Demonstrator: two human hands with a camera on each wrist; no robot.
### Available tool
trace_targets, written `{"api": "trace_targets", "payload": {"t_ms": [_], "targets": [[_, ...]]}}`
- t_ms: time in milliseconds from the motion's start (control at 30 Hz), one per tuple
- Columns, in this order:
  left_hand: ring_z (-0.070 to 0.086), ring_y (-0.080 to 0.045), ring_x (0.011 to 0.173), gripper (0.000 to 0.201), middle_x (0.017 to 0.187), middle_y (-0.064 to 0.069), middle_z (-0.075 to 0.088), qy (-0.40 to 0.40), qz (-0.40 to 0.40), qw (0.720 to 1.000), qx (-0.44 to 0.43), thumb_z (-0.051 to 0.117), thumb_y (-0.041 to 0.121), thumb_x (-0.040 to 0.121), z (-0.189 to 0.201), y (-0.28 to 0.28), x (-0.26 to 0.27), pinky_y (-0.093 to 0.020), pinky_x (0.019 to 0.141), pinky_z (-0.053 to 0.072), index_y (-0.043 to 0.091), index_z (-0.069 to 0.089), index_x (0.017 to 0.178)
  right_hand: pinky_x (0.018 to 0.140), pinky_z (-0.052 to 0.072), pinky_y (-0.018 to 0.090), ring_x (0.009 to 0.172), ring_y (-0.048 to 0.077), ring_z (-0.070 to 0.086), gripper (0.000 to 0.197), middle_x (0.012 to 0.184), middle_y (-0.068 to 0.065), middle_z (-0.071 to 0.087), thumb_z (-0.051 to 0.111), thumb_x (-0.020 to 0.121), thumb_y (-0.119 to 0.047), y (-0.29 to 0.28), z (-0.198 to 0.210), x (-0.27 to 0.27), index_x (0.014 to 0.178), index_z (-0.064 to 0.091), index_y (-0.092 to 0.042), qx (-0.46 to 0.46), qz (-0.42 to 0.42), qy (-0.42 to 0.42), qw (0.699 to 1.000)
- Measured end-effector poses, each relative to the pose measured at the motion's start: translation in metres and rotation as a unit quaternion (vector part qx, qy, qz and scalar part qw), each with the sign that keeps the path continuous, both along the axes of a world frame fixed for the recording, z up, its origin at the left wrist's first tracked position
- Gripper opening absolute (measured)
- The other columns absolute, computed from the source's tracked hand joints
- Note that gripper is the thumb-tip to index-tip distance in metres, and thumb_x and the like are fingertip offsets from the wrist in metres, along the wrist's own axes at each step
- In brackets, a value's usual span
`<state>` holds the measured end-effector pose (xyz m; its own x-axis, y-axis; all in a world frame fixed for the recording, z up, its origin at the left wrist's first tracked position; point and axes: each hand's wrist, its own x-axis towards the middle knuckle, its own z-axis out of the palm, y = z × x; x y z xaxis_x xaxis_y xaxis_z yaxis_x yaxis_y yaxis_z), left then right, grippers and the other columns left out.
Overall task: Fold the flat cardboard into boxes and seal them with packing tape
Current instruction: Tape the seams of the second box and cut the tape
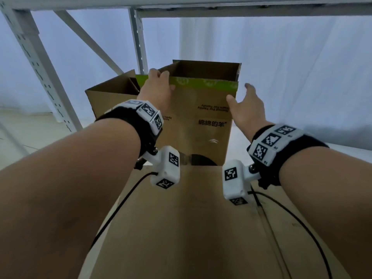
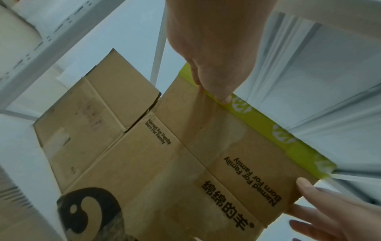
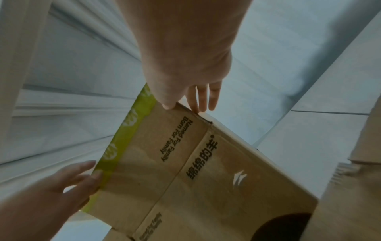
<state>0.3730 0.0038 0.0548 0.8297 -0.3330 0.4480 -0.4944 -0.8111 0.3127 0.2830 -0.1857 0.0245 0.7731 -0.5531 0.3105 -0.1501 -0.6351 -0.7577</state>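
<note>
An open-topped brown cardboard box (image 1: 193,117) with black printed lettering and a green strip along its near flap is standing upright ahead of the person, on or just behind a large flat brown cardboard sheet (image 1: 191,228) that is lying in the foreground. The left hand (image 1: 157,87) is gripping the box's green-edged near flap at its left end, fingers curling over the top edge and thumb lying on the outer face. The right hand (image 1: 246,105) is spreading wide at the flap's right edge, its thumb touching the near face by the corner while the straight fingers are reaching past the side; whether they are touching the side wall is unclear. A second plain brown cardboard box (image 1: 112,93), also open, is standing just to the left, touching the first. Grey metal shelving uprights (image 1: 138,39) are rising behind them against a pale curtain.
</note>
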Motion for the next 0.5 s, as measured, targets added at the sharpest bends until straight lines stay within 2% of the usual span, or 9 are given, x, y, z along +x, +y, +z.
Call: {"api": "trace_targets", "payload": {"t_ms": [33,67,133,167,233,300,367,433,500], "targets": [[0.045,-0.037,0.126,0.051,0.151,-0.019,0.021,0.009,-0.006,1.000,0.006,0.041,0.025,0.102,-0.001,0.000,0.000,-0.044,0.103,0.040,0.012,0.026,0.149,0.104,0.039,0.037,0.126,0.032,0.049,0.049,0.138,0.015,0.051,0.040,0.103,-0.034,-0.001,0.003,0.002,0.144,0.038,-0.006,-0.001,0.014,0.029,0.999],[0.041,-0.037,0.131,0.058,0.156,-0.018,0.011,0.021,-0.016,0.999,0.017,0.043,0.026,0.102,-0.004,0.000,-0.001,-0.045,0.106,0.038,0.016,0.017,0.152,0.106,0.038,0.041,0.124,0.034,0.049,0.047,0.135,0.017,0.053,0.034,0.105,-0.033,-0.003,0.004,0.003,0.137,0.046,-0.001,0.012,0.029,0.052,0.998],[0.028,-0.036,0.141,0.066,0.160,-0.013,-0.006,0.056,-0.045,0.996,0.058,0.044,0.029,0.101,-0.015,-0.003,-0.004,-0.047,0.113,0.030,0.024,0.005,0.154,0.104,0.041,0.048,0.116,0.038,0.053,0.049,0.118,0.019,0.057,0.028,0.105,-0.029,-0.003,0.006,0.003,0.126,0.054,0.007,0.056,0.046,0.082,0.994],[0.018,-0.035,0.145,0.068,0.160,-0.011,-0.013,0.077,-0.053,0.992,0.086,0.044,0.030,0.101,-0.021,-0.006,-0.004,-0.047,0.116,0.025,0.027,0.001,0.154,0.104,0.041,0.049,0.116,0.038,0.053,0.049,0.117,0.019,0.057,0.026,0.105,-0.027,-0.004,0.006,0.003,0.125,0.054,0.008,0.067,0.051,0.094,0.992],[0.002,-0.033,0.148,0.072,0.158,-0.007,-0.023,0.119,-0.044,0.984,0.127,0.044,0.034,0.101,-0.031,-0.010,-0.003,-0.047,0.119,0.016,0.033,-0.007,0.152,0.106,0.040,0.047,0.120,0.035,0.052,0.045,0.130,0.019,0.054,0.025,0.106,-0.026,-0.002,0.005,0.001,0.131,0.051,0.000,0.079,0.073,0.120,0.987],[0.000,-0.035,0.148,0.076,0.158,-0.006,-0.024,0.151,-0.025,0.982,0.115,0.044,0.036,0.100,-0.034,-0.012,-0.002,-0.048,0.119,0.014,0.035,-0.013,0.151,0.108,0.040,0.047,0.126,0.034,0.050,0.042,0.140,0.016,0.050,0.028,0.106,-0.031,0.000,0.005,-0.003,0.141,0.045,-0.015,0.089,0.108,0.130,0.982],[0.003,-0.037,0.147,0.077,0.159,-0.008,-0.021,0.165,-0.012,0.982,0.091,0.045,0.036,0.100,-0.035,-0.013,-0.001,-0.049,0.118,0.016,0.034,-0.014,0.151,0.106,0.044,0.047,0.126,0.032,0.051,0.041,0.140,0.014,0.049,0.031,0.106,-0.029,-0.001,0.000,-0.009,0.145,0.040,-0.023,0.114,0.134,0.133,0.975],[0.008,-0.037,0.147,0.078,0.160,-0.009,-0.017,0.166,-0.007,0.983,0.082,0.046,0.038,0.100,-0.036,-0.013,-0.006,-0.049,0.117,0.020,0.035,-0.013,0.151,0.105,0.044,0.045,0.125,0.030,0.050,0.044,0.137,0.011,0.050,0.032,0.104,-0.020,-0.002,-0.006,-0.015,0.148,0.034,-0.022,0.122,0.143,0.139,0.972],[0.012,-0.036,0.146,0.080,0.160,-0.009,-0.014,0.163,-0.001,0.984,0.077,0.047,0.039,0.098,-0.036,-0.013,-0.014,-0.049,0.117,0.022,0.034,-0.012,0.151,0.109,0.040,0.045,0.131,0.030,0.046,0.049,0.138,0.008,0.047,0.035,0.103,-0.017,-0.003,-0.009,-0.021,0.152,0.027,-0.017,0.115,0.137,0.144,0.973]]}}
